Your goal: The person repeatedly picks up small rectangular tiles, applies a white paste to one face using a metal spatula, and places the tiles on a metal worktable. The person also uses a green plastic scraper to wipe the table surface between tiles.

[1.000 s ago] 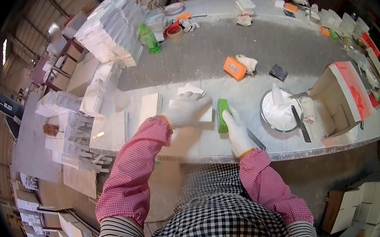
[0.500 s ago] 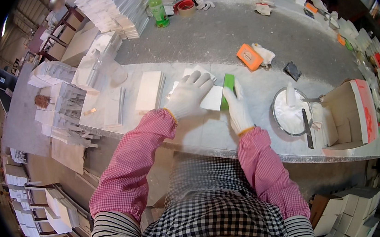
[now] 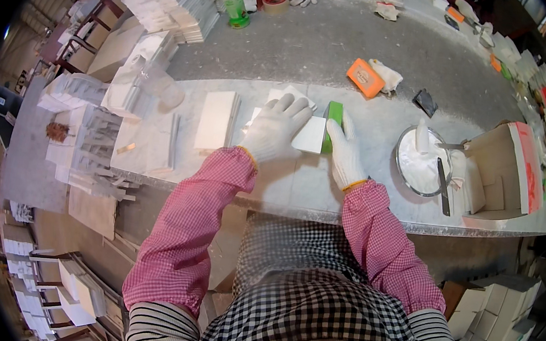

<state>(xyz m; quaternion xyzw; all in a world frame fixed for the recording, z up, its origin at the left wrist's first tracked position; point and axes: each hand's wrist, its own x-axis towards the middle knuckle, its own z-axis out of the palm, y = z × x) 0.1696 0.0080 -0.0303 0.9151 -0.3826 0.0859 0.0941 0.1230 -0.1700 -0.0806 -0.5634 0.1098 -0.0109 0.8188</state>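
My left hand [image 3: 277, 130], in a white knitted glove, lies flat with its fingers apart on a white tile [image 3: 310, 135] on the pale marble slab. Another white piece [image 3: 292, 94] shows beyond its fingertips. My right hand [image 3: 347, 153], gloved the same way, holds a green block [image 3: 335, 112] on edge against the tile's right side. Its thumb lies over the block and its fingers run along the block's right side. A short stack of white tiles [image 3: 217, 121] rests left of my left hand.
At right stand a metal bowl of white paste [image 3: 418, 160], a dark-handled spatula [image 3: 443, 186] and an open cardboard box [image 3: 506, 172]. An orange block [image 3: 365, 78] and a dark pad [image 3: 425, 102] lie beyond. A green bottle [image 3: 234, 3] stands by tall tile stacks [image 3: 171, 0].
The view has shifted slightly. The tile and the green block have turned a little under my hands. Both hands keep their places on them.
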